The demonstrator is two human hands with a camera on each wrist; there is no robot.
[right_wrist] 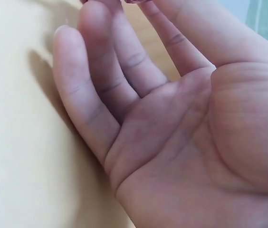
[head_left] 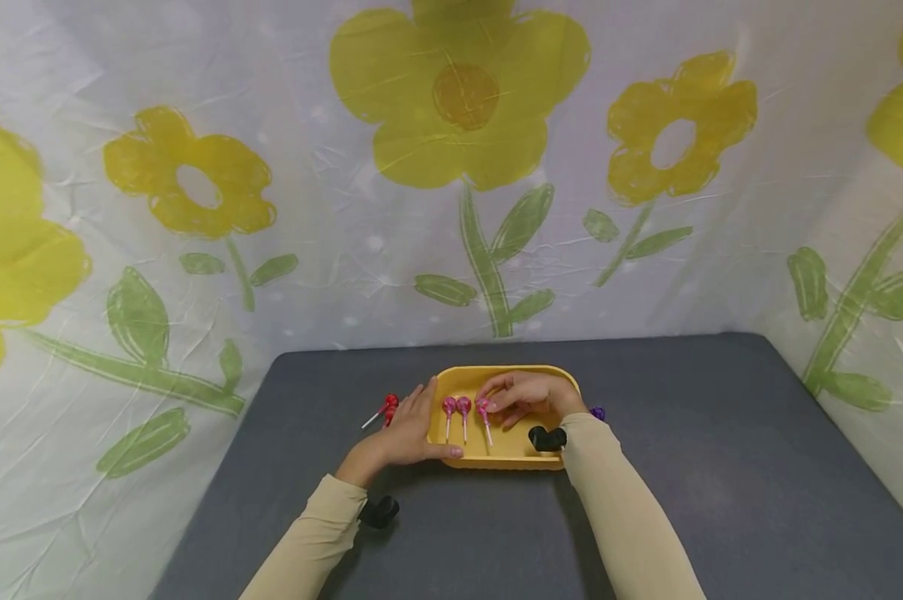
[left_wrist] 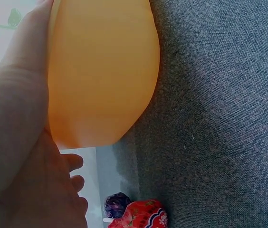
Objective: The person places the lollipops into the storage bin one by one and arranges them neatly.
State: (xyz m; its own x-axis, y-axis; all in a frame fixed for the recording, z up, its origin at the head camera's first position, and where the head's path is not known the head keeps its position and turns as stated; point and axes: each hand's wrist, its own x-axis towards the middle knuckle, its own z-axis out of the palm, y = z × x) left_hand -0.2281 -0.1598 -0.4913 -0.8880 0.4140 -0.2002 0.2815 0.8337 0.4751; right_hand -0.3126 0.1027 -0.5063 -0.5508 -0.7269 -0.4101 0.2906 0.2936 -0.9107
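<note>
A yellow plastic tray (head_left: 526, 451) lies on the table. Along its left end rests my left hand (head_left: 402, 437), fingers straight and spread beside the wall, thumb across the front rim. Its orange-looking outer wall (left_wrist: 105, 71) fills much of the left wrist view. Inside, two pink lollipops (head_left: 464, 406) lie side by side, sticks toward me. Just right of them my right hand (head_left: 526, 393) pinches the head of a third pink lollipop (head_left: 484, 412) between thumb and fingers, its stick pointing toward me. In the right wrist view the palm shows, with that candy barely visible at the top edge.
Red lollipops (head_left: 391, 402) lie left of the tray, partly behind my left hand; beside a red wrapper (left_wrist: 146, 214) is a dark purple one (left_wrist: 117, 205). A purple lollipop (head_left: 598, 412) shows past my right wrist. A flowered cloth (head_left: 361, 275) hangs behind the dark grey table (head_left: 721, 433).
</note>
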